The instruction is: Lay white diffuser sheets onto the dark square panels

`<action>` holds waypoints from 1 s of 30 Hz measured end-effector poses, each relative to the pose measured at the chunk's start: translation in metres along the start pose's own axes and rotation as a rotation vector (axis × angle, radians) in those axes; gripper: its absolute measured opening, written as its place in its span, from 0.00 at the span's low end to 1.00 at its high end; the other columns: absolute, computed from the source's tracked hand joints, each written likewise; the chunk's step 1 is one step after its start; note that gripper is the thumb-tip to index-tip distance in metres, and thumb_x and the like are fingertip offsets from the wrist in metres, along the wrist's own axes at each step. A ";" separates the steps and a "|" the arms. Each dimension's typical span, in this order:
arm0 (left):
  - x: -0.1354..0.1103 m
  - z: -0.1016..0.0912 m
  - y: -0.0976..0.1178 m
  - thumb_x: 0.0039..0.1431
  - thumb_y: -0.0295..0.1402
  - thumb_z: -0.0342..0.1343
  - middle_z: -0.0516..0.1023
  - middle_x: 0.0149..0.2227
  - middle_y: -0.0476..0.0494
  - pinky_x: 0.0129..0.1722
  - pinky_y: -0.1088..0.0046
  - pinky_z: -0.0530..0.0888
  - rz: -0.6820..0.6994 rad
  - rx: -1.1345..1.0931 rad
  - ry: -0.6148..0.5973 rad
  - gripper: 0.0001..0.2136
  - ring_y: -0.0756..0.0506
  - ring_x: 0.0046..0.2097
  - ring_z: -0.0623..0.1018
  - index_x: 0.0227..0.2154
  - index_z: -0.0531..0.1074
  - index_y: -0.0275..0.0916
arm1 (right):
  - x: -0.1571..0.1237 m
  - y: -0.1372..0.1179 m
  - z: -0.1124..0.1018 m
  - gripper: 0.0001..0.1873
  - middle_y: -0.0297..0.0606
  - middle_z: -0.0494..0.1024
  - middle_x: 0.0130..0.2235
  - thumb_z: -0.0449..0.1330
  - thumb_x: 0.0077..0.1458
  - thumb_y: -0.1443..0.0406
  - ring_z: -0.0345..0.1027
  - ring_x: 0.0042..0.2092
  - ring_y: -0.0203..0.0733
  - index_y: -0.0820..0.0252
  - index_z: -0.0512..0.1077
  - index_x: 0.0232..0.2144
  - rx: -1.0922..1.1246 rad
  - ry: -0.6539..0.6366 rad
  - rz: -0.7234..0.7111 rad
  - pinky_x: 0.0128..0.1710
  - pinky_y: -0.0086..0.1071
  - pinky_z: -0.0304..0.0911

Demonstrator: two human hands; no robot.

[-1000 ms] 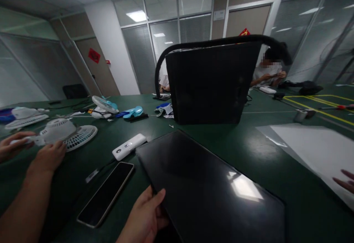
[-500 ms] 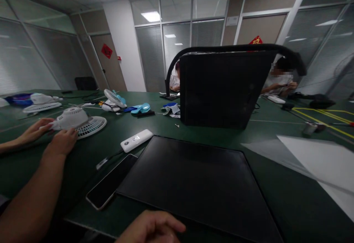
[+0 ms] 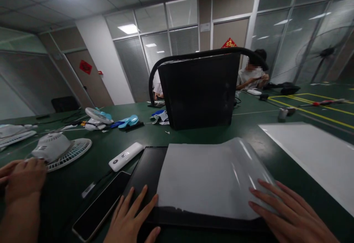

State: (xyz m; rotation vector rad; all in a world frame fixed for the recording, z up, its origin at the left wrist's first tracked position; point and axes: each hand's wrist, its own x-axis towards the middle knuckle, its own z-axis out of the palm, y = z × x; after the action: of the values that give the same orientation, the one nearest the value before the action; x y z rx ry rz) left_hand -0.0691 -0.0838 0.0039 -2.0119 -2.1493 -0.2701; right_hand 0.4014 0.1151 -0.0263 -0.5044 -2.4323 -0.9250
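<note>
A flat black panel (image 3: 143,165) lies on the table in front of me. Across its middle and right is a sheet of clear plastic film (image 3: 199,176), bulging up along its right side. My left hand (image 3: 129,217) rests with fingers spread at the panel's near left corner, one fingertip by the film's left edge. My right hand (image 3: 290,209) has its fingers stretched out over the film's right edge, touching it; the thumb is out of sight. Just left of the panel are a dark-screened phone (image 3: 101,206) and a white handheld device (image 3: 125,156) with a cable.
Behind the panel stands a black box (image 3: 199,92) with a black tube arched over it. More white sheet (image 3: 312,150) lies on the right. At left a co-worker's hands (image 3: 24,176) hold a white fan part (image 3: 59,149). Another person (image 3: 251,75) sits across the table.
A film sheet from the right now covers much of the bare panel. My right hand has come into view, and my left hand has spread its fingers. The view has turned right.
</note>
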 end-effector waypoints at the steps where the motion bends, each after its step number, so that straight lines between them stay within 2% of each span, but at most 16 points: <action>1: 0.001 0.000 0.002 0.64 0.49 0.61 0.68 0.72 0.46 0.59 0.25 0.74 0.015 0.002 0.002 0.29 0.18 0.70 0.69 0.68 0.66 0.66 | -0.005 0.000 0.006 0.31 0.25 0.66 0.70 0.57 0.63 0.60 0.67 0.67 0.57 0.36 0.69 0.67 0.006 -0.025 0.057 0.55 0.59 0.77; 4: 0.005 0.007 0.011 0.65 0.44 0.62 0.68 0.72 0.49 0.59 0.30 0.77 0.070 -0.009 0.017 0.31 0.21 0.70 0.69 0.70 0.64 0.65 | -0.037 0.001 0.023 0.29 0.26 0.64 0.72 0.54 0.69 0.56 0.64 0.69 0.60 0.36 0.65 0.70 0.078 -0.141 0.258 0.60 0.66 0.72; 8: 0.013 0.018 0.030 0.64 0.35 0.62 0.64 0.75 0.47 0.64 0.45 0.77 0.117 -0.157 0.082 0.46 0.30 0.72 0.69 0.78 0.42 0.59 | -0.086 0.008 0.038 0.32 0.30 0.64 0.72 0.55 0.71 0.52 0.65 0.68 0.60 0.37 0.59 0.74 0.220 -0.253 0.436 0.64 0.66 0.70; 10: 0.019 0.020 0.041 0.63 0.33 0.62 0.61 0.76 0.44 0.65 0.51 0.77 0.112 -0.277 0.063 0.49 0.34 0.72 0.70 0.78 0.36 0.57 | -0.097 0.013 0.042 0.32 0.31 0.65 0.72 0.55 0.71 0.52 0.66 0.68 0.60 0.38 0.60 0.73 0.246 -0.278 0.456 0.64 0.66 0.70; 13: 0.027 0.020 0.054 0.65 0.34 0.60 0.58 0.78 0.44 0.67 0.50 0.74 0.033 -0.401 0.004 0.45 0.36 0.73 0.68 0.78 0.41 0.58 | -0.087 0.019 0.040 0.29 0.31 0.66 0.71 0.54 0.71 0.53 0.68 0.67 0.61 0.36 0.62 0.72 0.216 -0.288 0.390 0.61 0.66 0.73; 17: 0.029 0.027 0.056 0.67 0.41 0.59 0.48 0.81 0.39 0.67 0.41 0.71 -0.123 -0.347 0.075 0.42 0.30 0.76 0.61 0.78 0.44 0.53 | -0.049 0.022 0.025 0.28 0.28 0.69 0.68 0.50 0.72 0.60 0.73 0.62 0.56 0.31 0.63 0.70 0.214 -0.248 0.248 0.54 0.60 0.79; 19: 0.026 0.033 0.054 0.68 0.46 0.57 0.50 0.80 0.37 0.68 0.39 0.70 -0.130 -0.297 0.078 0.40 0.29 0.76 0.60 0.78 0.47 0.51 | -0.033 0.021 0.015 0.28 0.28 0.70 0.67 0.50 0.72 0.60 0.73 0.61 0.55 0.31 0.63 0.70 0.238 -0.242 0.230 0.53 0.59 0.79; 21: 0.025 0.036 0.054 0.69 0.49 0.55 0.57 0.78 0.39 0.69 0.37 0.68 -0.108 -0.254 0.024 0.34 0.28 0.76 0.61 0.75 0.57 0.52 | -0.025 0.018 0.006 0.28 0.29 0.69 0.67 0.52 0.72 0.57 0.73 0.61 0.56 0.31 0.62 0.71 0.254 -0.250 0.228 0.52 0.58 0.79; 24: 0.028 0.038 0.058 0.70 0.51 0.51 0.60 0.77 0.41 0.71 0.36 0.65 -0.147 -0.199 -0.028 0.29 0.29 0.76 0.60 0.71 0.66 0.53 | -0.024 0.011 -0.002 0.31 0.31 0.67 0.69 0.56 0.71 0.52 0.71 0.63 0.58 0.33 0.59 0.73 0.260 -0.274 0.214 0.50 0.55 0.80; 27: 0.031 0.037 0.062 0.72 0.52 0.49 0.56 0.78 0.36 0.72 0.35 0.63 -0.236 -0.161 -0.021 0.31 0.29 0.77 0.57 0.73 0.63 0.48 | -0.031 0.007 -0.003 0.35 0.34 0.63 0.71 0.56 0.71 0.51 0.69 0.65 0.58 0.37 0.54 0.75 0.287 -0.294 0.198 0.52 0.54 0.79; 29: 0.033 0.035 0.063 0.72 0.53 0.47 0.58 0.78 0.35 0.72 0.35 0.61 -0.244 -0.151 -0.048 0.31 0.30 0.77 0.57 0.73 0.63 0.47 | -0.042 0.010 0.002 0.36 0.35 0.60 0.73 0.56 0.70 0.50 0.66 0.67 0.60 0.37 0.54 0.76 0.319 -0.300 0.250 0.56 0.59 0.76; 30: 0.034 0.034 0.063 0.72 0.53 0.47 0.59 0.77 0.35 0.73 0.35 0.61 -0.238 -0.148 -0.069 0.31 0.30 0.77 0.58 0.73 0.64 0.47 | -0.050 0.015 0.005 0.35 0.34 0.60 0.74 0.56 0.70 0.49 0.65 0.68 0.61 0.36 0.55 0.75 0.345 -0.288 0.321 0.59 0.63 0.74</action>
State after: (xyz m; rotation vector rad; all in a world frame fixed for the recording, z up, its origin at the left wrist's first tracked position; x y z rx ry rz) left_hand -0.0087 -0.0386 -0.0201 -1.8613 -2.4824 -0.4110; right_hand 0.4483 0.1210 -0.0501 -0.9136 -2.5808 -0.3066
